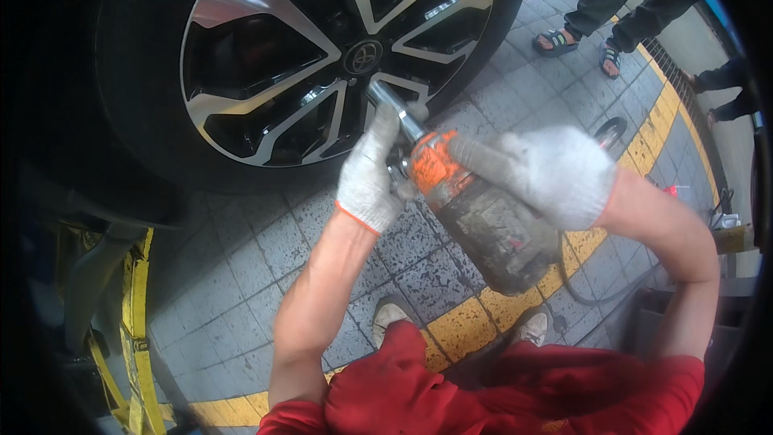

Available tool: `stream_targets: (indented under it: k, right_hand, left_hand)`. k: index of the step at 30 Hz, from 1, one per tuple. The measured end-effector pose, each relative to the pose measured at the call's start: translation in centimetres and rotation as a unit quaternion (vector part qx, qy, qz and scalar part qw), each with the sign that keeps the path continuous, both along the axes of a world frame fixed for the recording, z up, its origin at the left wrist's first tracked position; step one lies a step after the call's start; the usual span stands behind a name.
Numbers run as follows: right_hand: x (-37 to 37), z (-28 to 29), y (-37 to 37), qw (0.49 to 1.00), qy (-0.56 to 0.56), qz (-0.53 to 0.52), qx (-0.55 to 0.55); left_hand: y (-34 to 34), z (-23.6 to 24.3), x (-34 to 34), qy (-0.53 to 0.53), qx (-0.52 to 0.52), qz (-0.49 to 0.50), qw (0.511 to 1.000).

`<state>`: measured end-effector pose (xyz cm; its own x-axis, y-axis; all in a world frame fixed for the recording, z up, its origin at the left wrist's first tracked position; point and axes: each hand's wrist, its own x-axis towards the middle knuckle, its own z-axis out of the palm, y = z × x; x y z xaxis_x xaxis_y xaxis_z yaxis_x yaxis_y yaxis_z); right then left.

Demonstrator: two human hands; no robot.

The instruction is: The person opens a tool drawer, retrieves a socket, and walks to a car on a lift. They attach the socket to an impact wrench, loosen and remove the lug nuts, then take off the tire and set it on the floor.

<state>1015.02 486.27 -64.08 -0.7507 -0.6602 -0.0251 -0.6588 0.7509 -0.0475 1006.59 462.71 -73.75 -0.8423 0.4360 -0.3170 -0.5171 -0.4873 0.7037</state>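
Both of my hands wear pale knitted gloves. A worn orange and dark grey impact wrench [491,234] is held between them, with a long silver socket [398,109] on its front end. My left hand [370,169] is closed around the socket side, near the wrench's nose. Over the top and rear of the body lies my right hand [560,173], gripping it, slightly blurred. The socket's tip points at the black and silver alloy wheel [278,16], just below its centre cap [362,56]. Whether it touches a nut there, I cannot tell.
A black tyre [133,72] surrounds the wheel. Yellow straps [137,330] hang at the lower left. A dark hose [588,298] runs across the tiled floor [258,274], which has a yellow stripe [459,326]. Another person's sandalled feet [555,42] stand at the upper right.
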Motion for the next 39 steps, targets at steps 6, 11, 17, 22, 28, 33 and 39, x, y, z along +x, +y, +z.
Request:
stream_targets:
  k: [6, 11, 17, 22, 28, 33, 39]
  right_hand:
    - [-1.9, -8.0, -2.2, 0.994, -0.036, -0.063, -0.084]
    - [-4.9, -13.0, -3.4, 0.981, -0.018, -0.058, -0.184]
    - [-6.7, -14.9, -3.7, 0.966, 0.039, -0.047, -0.253]
    - [-7.4, -16.7, -3.8, 0.943, -0.015, -0.116, -0.311]
    - [-8.3, -20.7, -4.9, 0.865, -0.047, -0.107, -0.488]
    - [-8.5, -22.7, -6.2, 0.873, 0.01, -0.121, -0.473]
    - [-7.9, -23.0, -7.2, 0.856, -0.01, -0.147, -0.496]
  left_hand:
    - [-0.6, -5.3, -1.8, -0.026, -0.005, 0.052, 0.998]
    - [-2.3, -6.1, -4.5, -0.01, -0.066, 0.056, 0.996]
    - [-2.7, -5.5, -6.4, 0.029, -0.157, 0.046, 0.986]
    - [-1.5, -5.7, -7.3, 0.017, -0.096, 0.101, 0.99]
    - [-1.1, -6.7, -8.1, -0.031, -0.008, 0.068, 0.997]
    - [-1.4, -5.4, -8.4, -0.031, -0.143, 0.08, 0.986]
    - [-1.4, -2.8, -8.4, -0.077, -0.205, 0.061, 0.974]
